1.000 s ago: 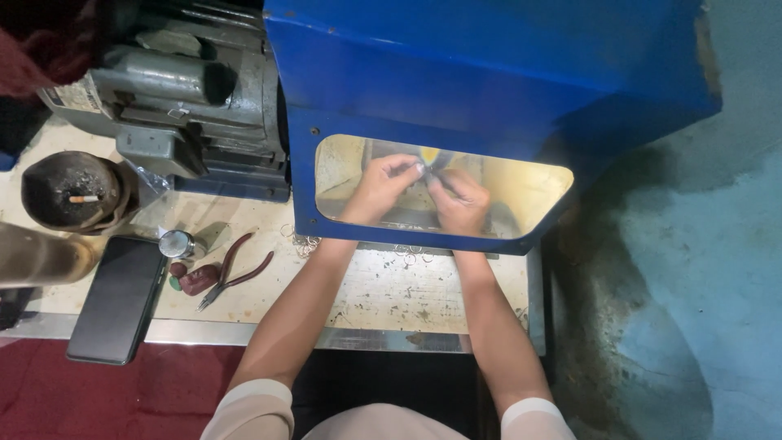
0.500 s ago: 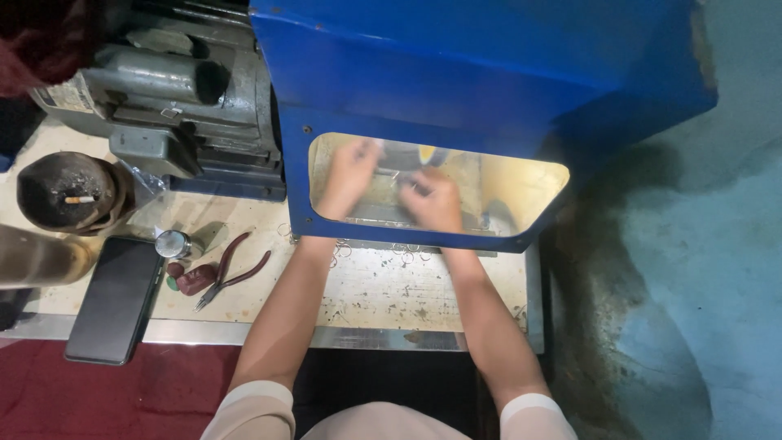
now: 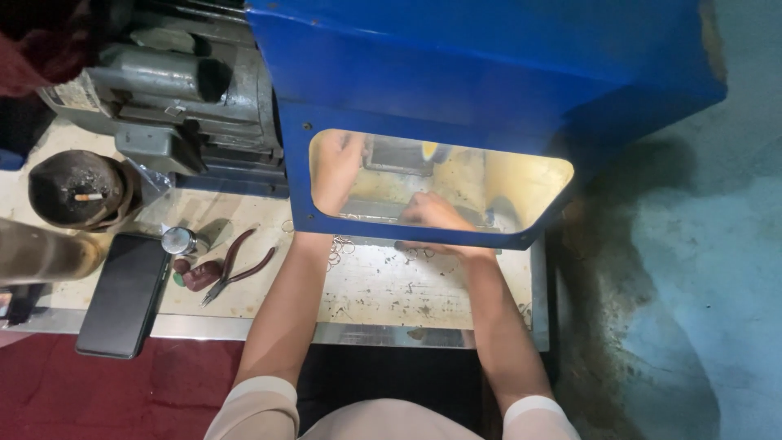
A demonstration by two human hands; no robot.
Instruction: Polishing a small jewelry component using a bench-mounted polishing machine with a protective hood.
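Both our hands work behind the clear yellowish window of the blue metal guard hood (image 3: 489, 73). Our left hand (image 3: 336, 171) reaches toward twelve o'clock beside a grey metal block (image 3: 397, 155); our right hand (image 3: 432, 213) lies lower, at four o'clock from it. We cannot tell either grip through the window. Red-handled pliers (image 3: 236, 267) lie at nine o'clock.

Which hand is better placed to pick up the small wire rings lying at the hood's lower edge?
Probably right: the right hand rests low beside the wire rings; the left hand is raised deeper inside the blue hood.
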